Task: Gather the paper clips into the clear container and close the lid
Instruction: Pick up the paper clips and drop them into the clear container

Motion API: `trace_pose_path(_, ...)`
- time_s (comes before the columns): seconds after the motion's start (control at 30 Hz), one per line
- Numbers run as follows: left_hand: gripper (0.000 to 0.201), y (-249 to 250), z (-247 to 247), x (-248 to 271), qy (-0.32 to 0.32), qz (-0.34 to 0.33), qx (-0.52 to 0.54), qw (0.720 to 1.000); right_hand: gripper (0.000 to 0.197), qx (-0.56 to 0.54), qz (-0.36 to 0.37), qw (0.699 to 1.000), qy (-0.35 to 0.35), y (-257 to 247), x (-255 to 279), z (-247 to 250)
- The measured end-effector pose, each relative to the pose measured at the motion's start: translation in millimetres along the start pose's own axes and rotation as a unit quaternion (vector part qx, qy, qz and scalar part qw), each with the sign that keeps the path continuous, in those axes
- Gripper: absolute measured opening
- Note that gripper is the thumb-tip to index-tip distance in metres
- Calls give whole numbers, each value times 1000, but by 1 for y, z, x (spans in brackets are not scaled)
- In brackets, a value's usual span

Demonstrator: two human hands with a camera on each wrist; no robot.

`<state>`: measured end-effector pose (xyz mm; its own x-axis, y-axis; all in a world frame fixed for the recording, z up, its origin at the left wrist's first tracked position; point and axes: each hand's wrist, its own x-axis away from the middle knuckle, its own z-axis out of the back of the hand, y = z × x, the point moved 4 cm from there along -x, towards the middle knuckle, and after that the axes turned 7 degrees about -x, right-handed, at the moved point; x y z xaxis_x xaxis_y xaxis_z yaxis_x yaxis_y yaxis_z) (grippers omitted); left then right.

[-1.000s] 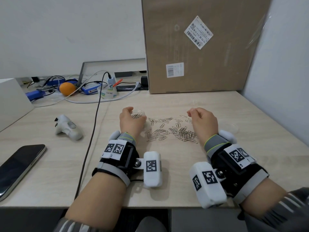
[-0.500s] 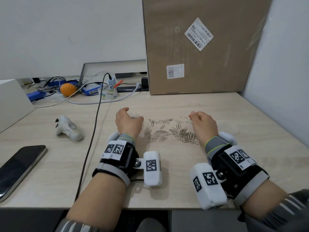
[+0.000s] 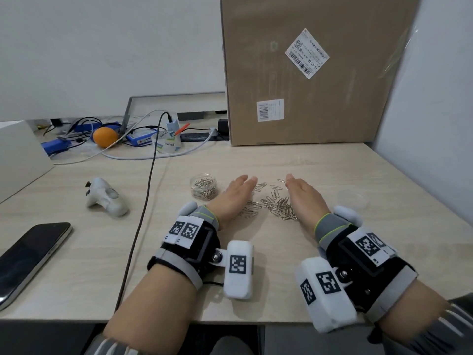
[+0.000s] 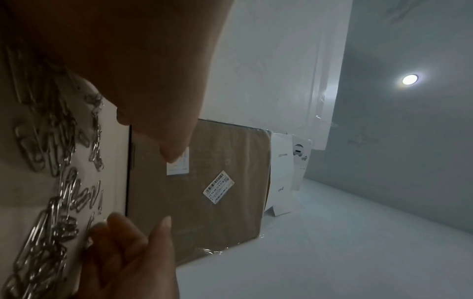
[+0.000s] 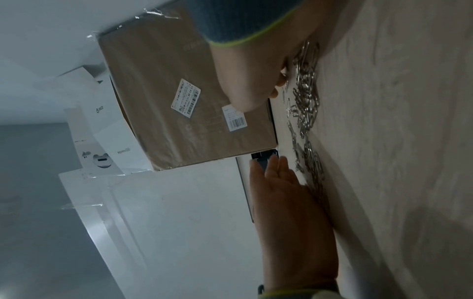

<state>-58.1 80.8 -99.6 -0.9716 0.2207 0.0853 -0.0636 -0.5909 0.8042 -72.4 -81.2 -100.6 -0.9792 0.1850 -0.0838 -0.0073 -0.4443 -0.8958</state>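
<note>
A small clear container [image 3: 204, 186], part full of paper clips, stands uncovered on the desk left of my hands. Loose silver paper clips [image 3: 277, 206] lie scattered and heaped between both hands. My left hand [image 3: 240, 188] stands on its edge at the left of the pile, fingers straight, holding nothing. My right hand [image 3: 300, 188] mirrors it on the right side, also open and empty. The clear round lid [image 3: 351, 198] lies flat to the right of my right wrist. In the left wrist view the paper clips [image 4: 51, 202] lie between my left hand [image 4: 153, 70] and my right hand [image 4: 133, 252].
A big cardboard box [image 3: 307, 73] stands at the back. A dark cable [image 3: 143, 213] runs down the desk left of the container. A white controller [image 3: 106, 197] and a phone [image 3: 28, 257] lie at the left. An orange [image 3: 105, 137] sits among wires behind.
My left hand has left the container and moved right. Both hands have uncurled from fists into flat open hands either side of the clip pile.
</note>
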Motion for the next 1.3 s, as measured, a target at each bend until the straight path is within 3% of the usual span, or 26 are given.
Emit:
trace_pose_path(0.17,53,5,-12,0,-25,-30,104,994,51,-57,22,995,-75,-2,1,-16)
trace_pose_path(0.23,43,6,-8,-1,21,-30,158,987,49,-105,40,991,-79,-2,-1,-18)
trace_pose_path(0.3,41,4,2,-4,93,-32,144,985,45,-143,64,987,-32,-5,-4,-11)
trace_pose_path(0.4,45,1,9,-6,126,-12,70,989,44,-99,72,991,52,-5,-9,5)
trace_pose_path(0.57,65,1,2,-15,86,36,-53,994,46,41,32,999,9,2,-15,3)
trace_pose_path(0.7,48,9,-7,-13,44,4,-81,996,50,134,35,989,-45,3,-20,-5)
trace_pose_path(0.77,46,11,-8,-12,27,-1,-72,997,51,125,33,989,-72,5,-20,-7)
trace_pose_path(0.93,44,9,-9,-11,-6,-15,31,999,49,-31,57,993,-100,9,-23,-14)
trace_pose_path(1.03,39,10,-10,-11,-4,-28,79,996,52,-159,49,984,-68,9,-22,-12)
trace_pose_path(1.1,35,10,-7,-10,37,-31,133,990,52,-202,54,978,-18,6,-20,-5)
trace_pose_path(1.2,33,8,2,-10,113,-39,111,987,47,-134,84,986,56,3,-20,5)
trace_pose_path(1.3,39,8,-2,-14,96,-33,58,993,41,-22,71,997,32,4,-22,3)
